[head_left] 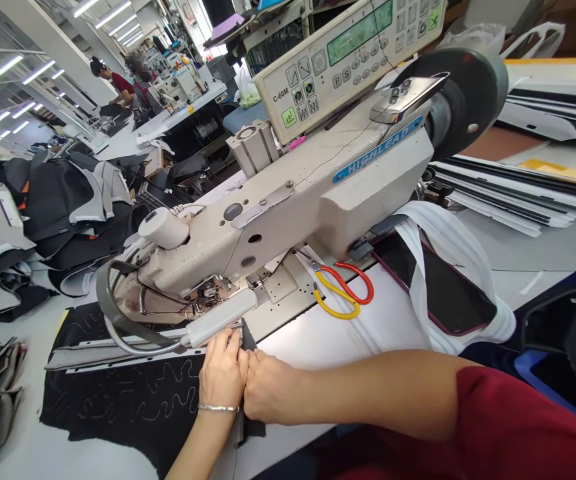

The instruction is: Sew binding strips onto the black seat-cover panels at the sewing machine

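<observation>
Both hands meet at the needle end of the sewing machine (288, 207). Left hand (222, 377): fingers stretched flat on black quilted fabric (128, 400). Right hand (268, 393): curled, touching the left; its grip is hidden. Scissors (344, 291) lie on the table (368, 333) under the machine arm.

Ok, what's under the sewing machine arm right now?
Red and yellow scissors lie on the metal bed plate. Toward the needle end, black fabric lies flat, with the left hand and right hand at its edge. A white tube hides the needle.
</observation>
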A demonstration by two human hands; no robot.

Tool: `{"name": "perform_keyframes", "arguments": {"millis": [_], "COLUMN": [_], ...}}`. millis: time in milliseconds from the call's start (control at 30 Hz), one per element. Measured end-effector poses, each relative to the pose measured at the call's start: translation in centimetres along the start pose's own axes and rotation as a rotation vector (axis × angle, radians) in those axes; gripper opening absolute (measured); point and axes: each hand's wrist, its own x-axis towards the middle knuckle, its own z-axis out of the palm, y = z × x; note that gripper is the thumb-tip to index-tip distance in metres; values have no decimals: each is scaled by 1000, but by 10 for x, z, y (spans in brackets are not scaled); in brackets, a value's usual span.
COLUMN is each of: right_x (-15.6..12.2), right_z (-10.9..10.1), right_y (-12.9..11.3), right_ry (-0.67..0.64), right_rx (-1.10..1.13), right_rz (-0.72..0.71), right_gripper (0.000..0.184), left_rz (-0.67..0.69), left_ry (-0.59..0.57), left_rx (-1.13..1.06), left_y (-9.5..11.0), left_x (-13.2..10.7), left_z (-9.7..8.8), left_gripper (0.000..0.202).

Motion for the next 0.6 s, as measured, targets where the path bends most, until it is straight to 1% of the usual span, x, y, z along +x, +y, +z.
{"name": "perform_keyframes", "arguments": {"millis": [200,300,467,600], "right_x": [3,3,2,0], "right_z": [-9,-12,-12,-11], "right_y": [1,1,1,1], "right_ry": [-89,-94,-87,-84], "right_rx": [21,31,42,42], "right_rz": [1,7,27,7], "right_gripper": [8,9,9,6], "left_rz": [-65,-61,-24,-41], "left_ry": [-94,-113,-76,-37], "left_rx": [-61,-66,-35,15], "left_y": [2,2,2,3], "left_x": [3,5,4,2], "left_z": [0,0,4,7], "left_gripper": [29,29,29,27]}}
